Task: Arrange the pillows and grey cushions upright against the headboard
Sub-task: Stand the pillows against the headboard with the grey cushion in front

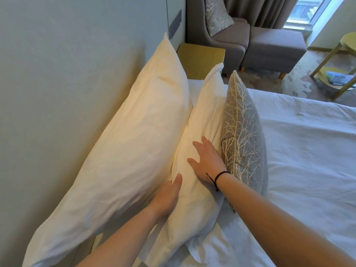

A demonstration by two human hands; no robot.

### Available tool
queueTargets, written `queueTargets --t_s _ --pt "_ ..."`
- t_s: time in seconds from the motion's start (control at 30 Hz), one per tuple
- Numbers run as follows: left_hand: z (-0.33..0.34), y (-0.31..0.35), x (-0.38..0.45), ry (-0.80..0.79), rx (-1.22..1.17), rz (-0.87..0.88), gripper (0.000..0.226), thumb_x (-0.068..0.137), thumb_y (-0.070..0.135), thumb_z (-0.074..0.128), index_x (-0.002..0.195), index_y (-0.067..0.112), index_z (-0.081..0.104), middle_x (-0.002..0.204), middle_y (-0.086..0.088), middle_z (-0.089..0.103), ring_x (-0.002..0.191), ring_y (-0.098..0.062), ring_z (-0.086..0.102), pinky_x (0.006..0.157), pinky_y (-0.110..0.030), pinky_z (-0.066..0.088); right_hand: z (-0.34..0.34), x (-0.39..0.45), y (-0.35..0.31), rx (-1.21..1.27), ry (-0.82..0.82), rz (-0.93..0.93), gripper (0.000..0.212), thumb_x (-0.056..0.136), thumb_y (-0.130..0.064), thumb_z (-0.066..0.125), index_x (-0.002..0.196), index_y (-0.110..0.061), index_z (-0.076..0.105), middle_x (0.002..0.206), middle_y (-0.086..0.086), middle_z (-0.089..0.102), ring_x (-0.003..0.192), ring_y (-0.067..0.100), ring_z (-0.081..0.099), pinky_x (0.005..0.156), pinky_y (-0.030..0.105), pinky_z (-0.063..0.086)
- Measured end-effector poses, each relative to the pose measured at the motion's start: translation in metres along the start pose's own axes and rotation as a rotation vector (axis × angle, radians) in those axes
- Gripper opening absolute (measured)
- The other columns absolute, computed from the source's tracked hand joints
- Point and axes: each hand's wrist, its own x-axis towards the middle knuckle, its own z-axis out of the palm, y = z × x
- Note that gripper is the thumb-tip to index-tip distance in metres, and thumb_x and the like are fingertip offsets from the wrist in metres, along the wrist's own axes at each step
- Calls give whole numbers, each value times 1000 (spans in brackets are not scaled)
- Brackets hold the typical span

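A large white pillow [123, 143] leans upright against the pale headboard [57, 93]. A second white pillow [204, 116] stands in front of it. A grey cushion [244, 135] with a cream branch pattern stands upright against that second pillow. My left hand [167, 197] is tucked into the gap between the two pillows, fingers hidden. My right hand [207, 160] lies flat with spread fingers on top of the second pillow, beside the cushion. A black band is on that wrist.
The white bed sheet [308, 151] spreads to the right. A yellow bedside table [202, 58] stands beyond the pillows. Behind it are a grey armchair [227, 41] holding another patterned cushion [217, 14], a grey footstool [273, 49] and a yellow-green side table [339, 62].
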Motion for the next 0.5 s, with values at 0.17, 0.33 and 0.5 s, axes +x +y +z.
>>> queueTargets --t_s 0.17,0.33,0.5 --pt "2 13 5 -113 250 -65 119 70 94 12 122 -2 60 118 -20 64 111 -36 60 106 -47 42 -1 -1 -2 43 -23 50 67 89 -51 53 148 -31 27 163 4 5 148 24 7 118 44 22" --pt "-4 50 31 258 628 41 70 91 70 22 123 15 50 120 -9 62 103 -29 59 89 -42 49 -16 0 2 78 0 85 62 93 -44 52 148 -28 29 162 6 12 147 26 14 117 44 23" --pt "-1 115 92 206 493 165 51 100 36 39 146 20 23 133 -13 56 113 -34 57 86 -38 44 -40 2 8 -96 168 0 57 93 -39 54 145 -22 38 158 11 23 147 27 14 120 41 14"
